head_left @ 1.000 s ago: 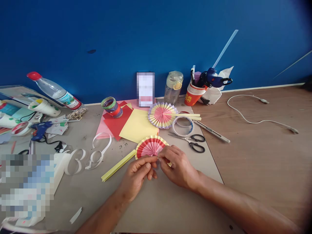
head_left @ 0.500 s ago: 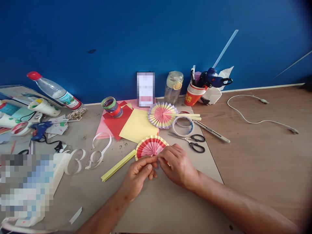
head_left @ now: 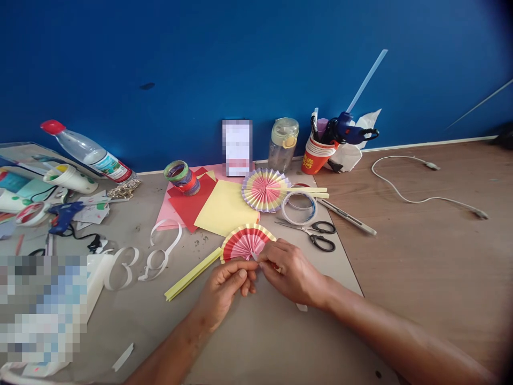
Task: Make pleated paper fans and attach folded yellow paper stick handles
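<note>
My right hand (head_left: 290, 270) is closed in a pinch, with a small pale strip, perhaps tape (head_left: 255, 256), showing at its fingertips. My left hand (head_left: 228, 289) meets it with fingers curled and the index fingertip against the right fingers; anything held there is too small to make out. Just behind both hands lies a pleated paper fan (head_left: 244, 241) in pink, red and cream, its near part hidden by them. A folded yellow paper strip (head_left: 192, 275) reaches out from the fan's left edge. Under my right wrist a small white scrap (head_left: 302, 308) peeks out.
Beyond the fan are a round pleated fan (head_left: 262, 190), tape rolls (head_left: 299, 207), scissors (head_left: 323, 243), a cutter (head_left: 348, 215) and coloured paper sheets (head_left: 220, 206). Curled white strips (head_left: 157, 259) and a glue gun (head_left: 66, 216) lie left. Paper cups (head_left: 315, 156) hold another glue gun.
The pale strip now shows at my right fingertips, and a white scrap has come into view under my right wrist. Both hands stay close together; the view has shifted slightly.
</note>
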### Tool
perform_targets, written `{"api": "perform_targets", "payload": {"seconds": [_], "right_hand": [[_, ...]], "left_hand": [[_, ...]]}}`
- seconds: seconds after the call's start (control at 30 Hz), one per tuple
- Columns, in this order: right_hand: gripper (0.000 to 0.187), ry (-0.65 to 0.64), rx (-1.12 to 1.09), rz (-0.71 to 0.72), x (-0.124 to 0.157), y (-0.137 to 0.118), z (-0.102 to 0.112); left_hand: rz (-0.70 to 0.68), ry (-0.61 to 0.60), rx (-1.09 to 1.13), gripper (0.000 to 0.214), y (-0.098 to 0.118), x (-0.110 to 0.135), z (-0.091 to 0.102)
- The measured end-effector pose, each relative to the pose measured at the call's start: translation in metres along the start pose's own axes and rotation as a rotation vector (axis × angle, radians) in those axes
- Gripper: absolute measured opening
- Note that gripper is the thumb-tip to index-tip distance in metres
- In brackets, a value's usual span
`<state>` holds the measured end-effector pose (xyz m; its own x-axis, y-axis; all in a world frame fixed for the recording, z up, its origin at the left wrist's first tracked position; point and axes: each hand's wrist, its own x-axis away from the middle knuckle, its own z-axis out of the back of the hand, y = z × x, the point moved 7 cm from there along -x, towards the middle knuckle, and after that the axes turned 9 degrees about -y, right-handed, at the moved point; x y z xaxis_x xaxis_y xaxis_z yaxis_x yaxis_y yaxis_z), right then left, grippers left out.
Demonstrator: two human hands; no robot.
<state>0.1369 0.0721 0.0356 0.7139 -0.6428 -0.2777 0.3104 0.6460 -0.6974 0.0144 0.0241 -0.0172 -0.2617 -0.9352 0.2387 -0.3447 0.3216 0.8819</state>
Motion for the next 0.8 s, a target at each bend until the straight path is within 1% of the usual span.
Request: {"api": "perform_targets", "payload": {"seconds": [0.13, 0.23, 0.33, 0.43, 0.53, 0.67, 0.73, 0.8], "right_hand": [[0.018, -0.039, -0.194, -0.081, -0.002, 0.0034, 0.0016], [0.018, -0.046, -0.232, -0.134, -0.0023, 0.0047, 0.0008], [0.019, 0.01, -0.133, -0.151, -0.0007, 0.0052, 0.0007], [0.02, 0.063, 0.036, -0.097, 0.0011, 0.0011, -0.0018], [0.019, 0.085, 0.114, -0.089, 0.002, 0.0001, -0.0038], [0.017, 0.042, -0.004, -0.162, 0.0015, 0.0055, -0.0025], [0.018, 0.014, -0.033, -0.147, 0.001, 0.0048, -0.0015], [0.02, -0.004, 0.011, -0.106, 0.0009, 0.0025, -0.0014]], "left_hand": [[0.011, 0.011, 0.019, 0.024, -0.0002, -0.0011, 0.0013], [-0.027, 0.031, -0.043, 0.023, 0.0008, -0.0001, 0.0041], [-0.108, -0.003, -0.153, 0.026, 0.0028, 0.0018, 0.0029], [-0.138, -0.054, -0.207, 0.029, 0.0022, 0.0032, -0.0003], [-0.107, -0.06, -0.173, 0.029, 0.0011, 0.0031, -0.001], [-0.021, -0.036, -0.055, 0.028, -0.0013, 0.0017, -0.0005], [0.012, -0.018, 0.003, 0.027, -0.0028, 0.0012, 0.0004], [0.038, -0.011, 0.045, 0.028, -0.0044, 0.0009, 0.0008]]}}
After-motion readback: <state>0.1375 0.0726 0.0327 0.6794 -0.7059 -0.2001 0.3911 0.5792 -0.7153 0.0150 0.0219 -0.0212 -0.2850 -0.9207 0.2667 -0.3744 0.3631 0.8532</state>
